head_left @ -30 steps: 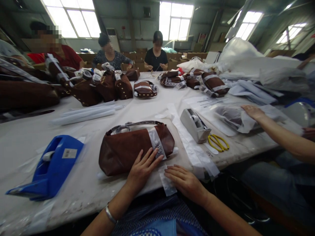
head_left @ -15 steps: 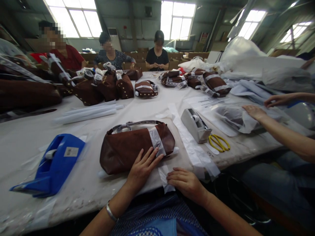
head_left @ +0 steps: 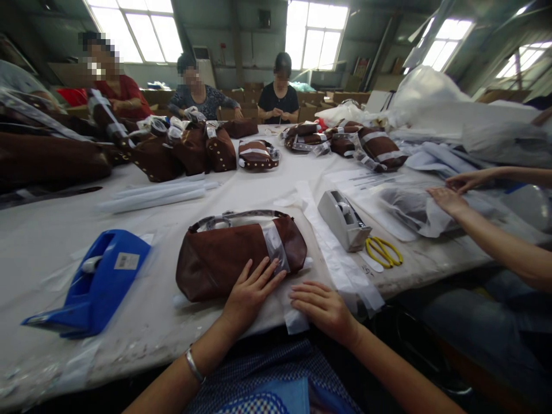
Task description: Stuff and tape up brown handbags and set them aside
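- One brown handbag (head_left: pixel 224 261) lies on the white table (head_left: pixel 155 236) directly before the person, with one pale band around its right part.
- Two bare hands: the left hand (head_left: pixel 250 292) rests on the bag's lower front, fingers straight, slightly spread, gripping nothing; the right hand (head_left: pixel 325 310) has its fingers together, nearly straight, beside one translucent strip (head_left: pixel 296 323) at the table edge; whether it pinches that strip, I cannot tell.
- Two tape dispensers: one blue (head_left: pixel 106 287), one grey (head_left: pixel 351 230).
- One pair of yellow handles (head_left: pixel 379 253) beside the grey one.
- Two other hands (head_left: pixel 451 201) at a plastic-wrapped package (head_left: pixel 403 210).
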`<state>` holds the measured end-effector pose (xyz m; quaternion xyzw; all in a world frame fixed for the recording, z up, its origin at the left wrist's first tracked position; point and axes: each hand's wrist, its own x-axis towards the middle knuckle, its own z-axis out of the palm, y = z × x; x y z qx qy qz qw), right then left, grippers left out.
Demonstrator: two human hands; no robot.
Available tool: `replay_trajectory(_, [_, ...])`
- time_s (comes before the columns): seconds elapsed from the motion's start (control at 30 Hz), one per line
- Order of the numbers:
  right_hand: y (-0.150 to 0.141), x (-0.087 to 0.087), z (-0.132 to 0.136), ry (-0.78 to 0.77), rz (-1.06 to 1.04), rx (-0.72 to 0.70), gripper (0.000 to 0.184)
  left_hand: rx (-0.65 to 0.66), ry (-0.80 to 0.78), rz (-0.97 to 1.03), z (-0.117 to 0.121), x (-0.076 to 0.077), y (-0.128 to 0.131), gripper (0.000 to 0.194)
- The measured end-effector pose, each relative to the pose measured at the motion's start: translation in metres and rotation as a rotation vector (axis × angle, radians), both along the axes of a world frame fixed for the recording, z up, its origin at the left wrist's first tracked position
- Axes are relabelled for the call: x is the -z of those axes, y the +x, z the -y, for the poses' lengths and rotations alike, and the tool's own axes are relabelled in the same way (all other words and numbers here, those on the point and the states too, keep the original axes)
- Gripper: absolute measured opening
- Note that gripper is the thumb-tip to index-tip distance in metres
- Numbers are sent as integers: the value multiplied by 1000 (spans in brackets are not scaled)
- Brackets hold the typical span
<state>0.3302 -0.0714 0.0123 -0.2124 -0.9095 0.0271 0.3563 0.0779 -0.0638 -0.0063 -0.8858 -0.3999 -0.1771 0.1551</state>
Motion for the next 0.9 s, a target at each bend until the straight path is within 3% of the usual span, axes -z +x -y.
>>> replay_trajectory(0.13, [-11, -12, -22, 45, -17, 77, 26, -11, 12, 0, 0, 0, 1, 58])
replay_trajectory(0.3, [-21, -9, -44, 60, 15, 104, 27, -5, 19, -2, -1, 1, 1, 54])
replay_trajectory(0.6, [-22, -10, -51, 43, -75, 106, 27, 72, 107, 109, 1, 6, -8, 43])
replay_trajectory(0.9, [-22, -20, -67, -64, 13, 138, 23, 11, 124, 155, 7, 9, -1, 38])
